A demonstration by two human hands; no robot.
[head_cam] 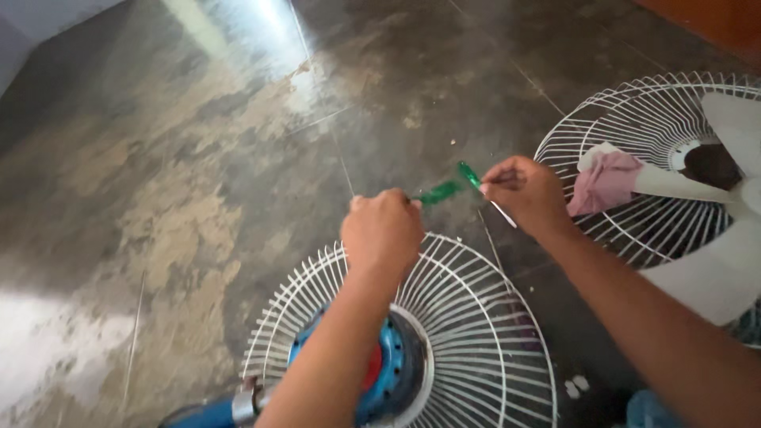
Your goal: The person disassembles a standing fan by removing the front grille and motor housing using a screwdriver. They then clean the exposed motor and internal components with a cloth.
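left hand [382, 230] fisted on a green screwdriver [440, 192]. right hand [525, 192] pinches another green screwdriver [469, 176]; tips nearly meet, white fan guard [476, 317] below.

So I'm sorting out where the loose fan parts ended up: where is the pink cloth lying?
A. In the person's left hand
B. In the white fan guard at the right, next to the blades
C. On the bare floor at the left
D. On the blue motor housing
B: the pink cloth lies inside the white fan guard at the right, beside the white blades, apart from both hands.
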